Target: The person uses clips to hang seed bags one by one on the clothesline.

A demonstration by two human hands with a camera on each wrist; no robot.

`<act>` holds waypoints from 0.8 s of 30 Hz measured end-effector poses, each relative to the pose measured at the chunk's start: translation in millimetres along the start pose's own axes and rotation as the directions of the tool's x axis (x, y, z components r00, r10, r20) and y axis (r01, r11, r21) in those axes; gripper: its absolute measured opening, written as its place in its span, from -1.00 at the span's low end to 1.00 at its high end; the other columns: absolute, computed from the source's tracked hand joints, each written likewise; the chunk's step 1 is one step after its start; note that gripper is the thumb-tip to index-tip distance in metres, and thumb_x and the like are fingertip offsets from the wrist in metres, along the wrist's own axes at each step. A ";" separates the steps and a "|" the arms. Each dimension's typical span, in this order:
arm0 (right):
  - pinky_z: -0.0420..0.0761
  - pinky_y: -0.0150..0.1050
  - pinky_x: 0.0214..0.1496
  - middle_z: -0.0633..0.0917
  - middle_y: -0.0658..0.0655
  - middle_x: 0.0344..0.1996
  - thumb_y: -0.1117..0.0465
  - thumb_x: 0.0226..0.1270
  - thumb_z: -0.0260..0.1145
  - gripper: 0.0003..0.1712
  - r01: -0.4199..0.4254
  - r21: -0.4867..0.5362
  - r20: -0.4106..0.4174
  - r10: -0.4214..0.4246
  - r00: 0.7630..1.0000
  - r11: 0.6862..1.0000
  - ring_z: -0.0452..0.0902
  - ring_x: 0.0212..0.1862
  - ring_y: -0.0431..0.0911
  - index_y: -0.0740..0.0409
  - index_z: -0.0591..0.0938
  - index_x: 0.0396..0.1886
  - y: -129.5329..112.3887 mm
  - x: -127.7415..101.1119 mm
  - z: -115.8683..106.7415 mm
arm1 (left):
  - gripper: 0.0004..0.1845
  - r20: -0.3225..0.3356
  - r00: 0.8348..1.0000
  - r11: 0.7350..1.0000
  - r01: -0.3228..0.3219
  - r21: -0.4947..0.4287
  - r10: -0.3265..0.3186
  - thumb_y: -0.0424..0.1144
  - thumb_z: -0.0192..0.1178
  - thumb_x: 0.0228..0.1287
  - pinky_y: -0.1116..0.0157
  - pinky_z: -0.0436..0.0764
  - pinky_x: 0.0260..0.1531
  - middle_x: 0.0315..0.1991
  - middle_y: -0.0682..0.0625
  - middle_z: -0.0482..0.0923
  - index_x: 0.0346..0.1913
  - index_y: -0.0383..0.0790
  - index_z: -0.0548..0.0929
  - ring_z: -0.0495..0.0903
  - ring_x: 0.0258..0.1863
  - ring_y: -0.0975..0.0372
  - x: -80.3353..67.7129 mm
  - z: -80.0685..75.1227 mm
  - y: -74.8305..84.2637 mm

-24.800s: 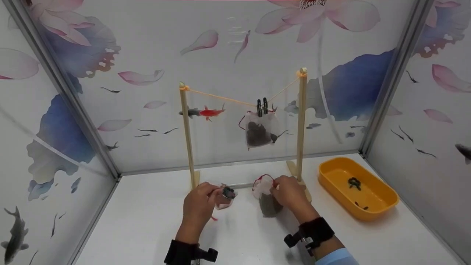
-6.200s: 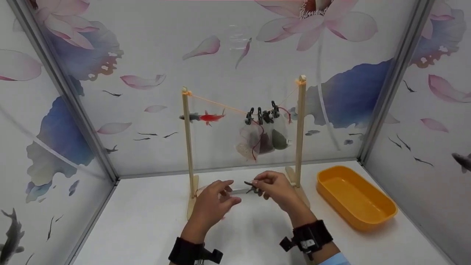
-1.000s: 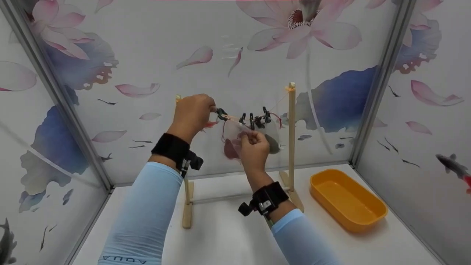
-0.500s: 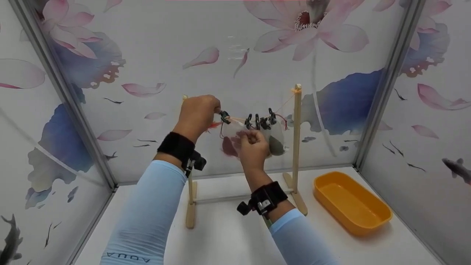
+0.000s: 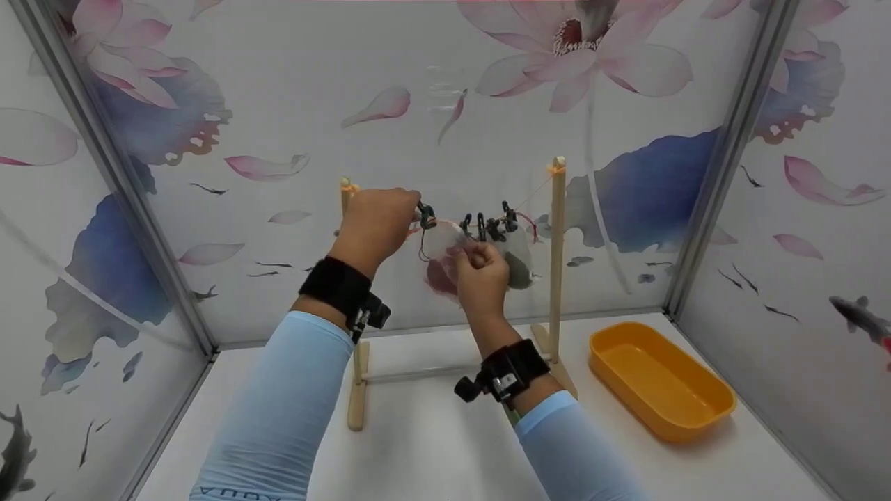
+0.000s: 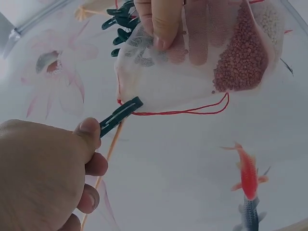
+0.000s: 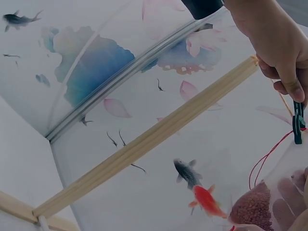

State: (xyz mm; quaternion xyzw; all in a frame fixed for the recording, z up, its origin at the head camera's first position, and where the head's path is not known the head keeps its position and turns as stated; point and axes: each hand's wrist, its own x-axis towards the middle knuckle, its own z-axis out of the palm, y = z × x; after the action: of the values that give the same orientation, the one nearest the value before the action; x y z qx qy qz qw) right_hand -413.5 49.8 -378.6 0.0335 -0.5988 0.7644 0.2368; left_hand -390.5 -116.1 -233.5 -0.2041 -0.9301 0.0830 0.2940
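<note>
My left hand (image 5: 379, 226) pinches a dark green clothespin (image 6: 120, 114) between thumb and fingers. The clothespin's tip sits at the upper corner of a sheer drawstring bag (image 6: 163, 91), where the orange line (image 6: 113, 142) passes. Reddish-brown pellets (image 6: 243, 53) fill the bag's lower end, and a red cord loops from its side. My right hand (image 5: 484, 282) grips the opposite upper side of this bag, some fingers showing through the mesh. Several more clothespins (image 5: 480, 226) are on the line to the right, above a bag with greenish contents (image 5: 518, 271). White grains (image 6: 269, 24) show behind the pellets.
Two wooden posts, the right one (image 5: 557, 264) fully visible, carry the line; the left post (image 5: 357, 390) is partly behind my left arm. A clear rod (image 5: 418, 374) joins their bases. A yellow tray (image 5: 661, 383) stands at right, and printed panels enclose the white table.
Earlier one bag hung and the tray held clothespins; now several clothespins are on the line. Both hands rose from the table to the line with the pellet bag. Lately they barely moved.
</note>
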 end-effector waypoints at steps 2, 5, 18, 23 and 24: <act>0.82 -0.34 -0.12 0.89 0.23 -0.12 0.30 0.62 0.48 -0.88 0.005 -0.001 0.010 -0.005 1.000 1.000 0.86 -0.11 -0.10 0.23 0.74 0.01 -0.1 -1.0 -1.6 | -0.73 0.018 1.000 1.000 0.007 -0.007 -0.007 -0.07 0.30 0.73 -0.05 0.85 -0.19 -0.05 -0.15 0.90 0.13 -0.21 0.80 0.89 -0.15 -0.06 -2.5 0.7 0.5; 0.81 -0.37 -0.11 0.88 0.23 -0.15 0.32 0.59 0.50 -0.89 0.024 -0.021 0.028 -0.023 0.999 1.000 0.85 -0.11 -0.10 0.24 0.74 -0.03 1.5 -1.9 -5.1 | -0.62 0.047 0.999 1.000 0.024 -0.009 -0.023 0.00 0.20 0.79 -0.04 0.85 -0.18 0.03 -0.15 0.89 0.33 -0.18 0.76 0.90 -0.12 -0.06 -7.1 2.4 0.8; 0.76 -0.40 -0.04 0.91 0.19 -0.06 0.20 0.57 0.57 -0.83 0.176 -0.168 0.152 -0.151 0.977 0.970 0.85 0.00 -0.03 0.17 0.78 0.00 4.0 -15.8 -32.8 | -0.61 -0.351 0.925 0.964 0.051 -0.260 -0.144 -0.05 0.35 0.71 0.13 0.73 -0.45 -0.20 -0.08 0.79 0.38 -0.16 0.76 0.70 -0.42 0.12 -76.2 46.2 5.4; 0.78 -0.34 0.06 0.92 0.13 -0.04 0.20 0.65 0.49 -0.88 0.304 -0.278 0.198 -0.255 0.946 0.911 0.87 0.02 -0.03 0.13 0.81 0.04 3.6 -26.5 -65.5 | -0.75 -0.341 0.910 0.922 0.099 -0.373 -0.236 -0.13 0.42 0.64 0.17 0.74 -0.39 -0.25 -0.06 0.70 0.15 -0.20 0.86 0.67 -0.31 0.13 -117.4 77.1 22.4; 0.81 -0.28 0.07 0.92 0.11 -0.04 0.20 0.66 0.48 -0.88 0.330 -0.316 0.218 -0.270 0.938 0.889 0.87 0.02 -0.03 0.12 0.81 0.04 4.5 -29.4 -74.4 | -0.78 -0.333 0.908 0.914 0.112 -0.391 -0.254 -0.14 0.42 0.63 0.17 0.76 -0.35 -0.22 -0.07 0.70 0.10 -0.20 0.88 0.69 -0.25 0.11 -125.9 85.0 25.4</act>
State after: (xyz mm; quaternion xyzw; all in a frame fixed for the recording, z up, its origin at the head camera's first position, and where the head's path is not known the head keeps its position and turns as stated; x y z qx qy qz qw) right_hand -372.0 108.8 -413.4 0.1477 -0.7297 0.5948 0.3033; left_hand -337.8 -150.0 -374.1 -0.1774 -0.8703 -0.1594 0.4309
